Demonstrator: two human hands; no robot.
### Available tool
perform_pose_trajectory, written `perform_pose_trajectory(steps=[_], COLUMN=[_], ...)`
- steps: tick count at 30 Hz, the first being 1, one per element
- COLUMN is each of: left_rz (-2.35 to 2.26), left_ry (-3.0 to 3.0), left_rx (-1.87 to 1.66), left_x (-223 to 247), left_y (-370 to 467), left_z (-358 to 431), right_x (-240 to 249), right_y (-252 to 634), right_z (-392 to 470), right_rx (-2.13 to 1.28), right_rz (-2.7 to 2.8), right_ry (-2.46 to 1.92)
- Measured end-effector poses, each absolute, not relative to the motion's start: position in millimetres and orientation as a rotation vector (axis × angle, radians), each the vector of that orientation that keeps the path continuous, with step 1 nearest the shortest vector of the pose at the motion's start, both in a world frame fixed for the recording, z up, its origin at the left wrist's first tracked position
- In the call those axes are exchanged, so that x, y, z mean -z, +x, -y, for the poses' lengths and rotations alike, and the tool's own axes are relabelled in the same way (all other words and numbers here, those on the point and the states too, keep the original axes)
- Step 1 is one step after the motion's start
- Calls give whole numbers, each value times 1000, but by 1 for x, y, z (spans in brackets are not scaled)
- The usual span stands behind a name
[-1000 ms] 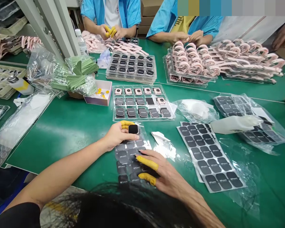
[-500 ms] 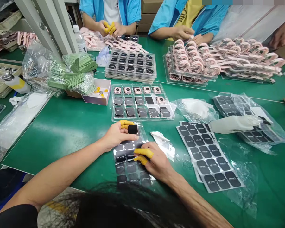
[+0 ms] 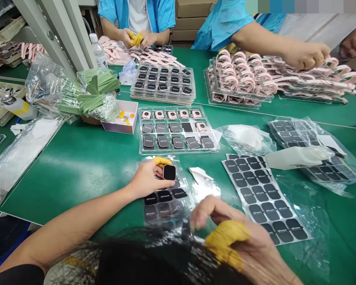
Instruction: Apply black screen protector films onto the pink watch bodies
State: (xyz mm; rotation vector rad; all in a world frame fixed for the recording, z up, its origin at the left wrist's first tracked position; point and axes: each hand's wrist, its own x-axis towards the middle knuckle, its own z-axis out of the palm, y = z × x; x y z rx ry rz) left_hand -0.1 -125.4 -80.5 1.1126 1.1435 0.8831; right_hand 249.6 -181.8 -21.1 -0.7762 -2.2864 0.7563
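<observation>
Between the fingers and thumb of my left hand (image 3: 150,176) is a square black watch face (image 3: 169,172), its dark screen turned up. Under that hand lies a sheet of black stickers (image 3: 165,196) with clear film on it. My right hand (image 3: 234,233) is raised close to the camera at the lower right, yellow covers on some fingers; motion blurs its fingertips, and whether they hold anything cannot be made out. Beyond my hands a clear tray (image 3: 180,151) holds pink watch bodies (image 3: 172,114) and black-covered squares (image 3: 178,142).
More sticker sheets (image 3: 259,194) lie right, beside a white bottle (image 3: 298,157) and a crumpled bag (image 3: 246,138). Green straps (image 3: 91,95) and a small box (image 3: 120,126) stand left. Across the table are stacked trays (image 3: 163,98), pink straps (image 3: 240,75) and two people's hands.
My right hand has left the sticker sheet and come up toward the camera, lower right. My left hand keeps the watch face, slightly lower. A person's arm now reaches over the pink straps.
</observation>
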Motion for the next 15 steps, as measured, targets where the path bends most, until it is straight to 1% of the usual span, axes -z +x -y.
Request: perform_pose_trajectory(steps=[1, 3, 4, 6, 8, 11, 15], left_rz=[-1173, -1227, -1250, -1278, -1288, -1305, -1319], left_ry=[1191, 1306, 1342, 1396, 1445, 1512, 1552], left_rx=[-864, -829, -815, -793, -785, -769, -712], left_x=[80, 78, 77, 76, 76, 76, 73], left_y=[0, 1, 1, 0, 0, 0, 0], left_z=[127, 129, 129, 130, 130, 130, 129], right_x=[16, 16, 21, 37, 52, 63, 62], right_y=[249, 239, 231, 216, 205, 200, 204], right_z=[176, 156, 146, 128, 120, 121, 123], right_rx=[-942, -1416, -1487, -1546, -1585, -1681, -1741], right_rz=[2221, 1863, 1620, 1229, 1027, 918, 880], right_ry=[-826, -1043, -1207, -1389, -1433, -1418, -1418])
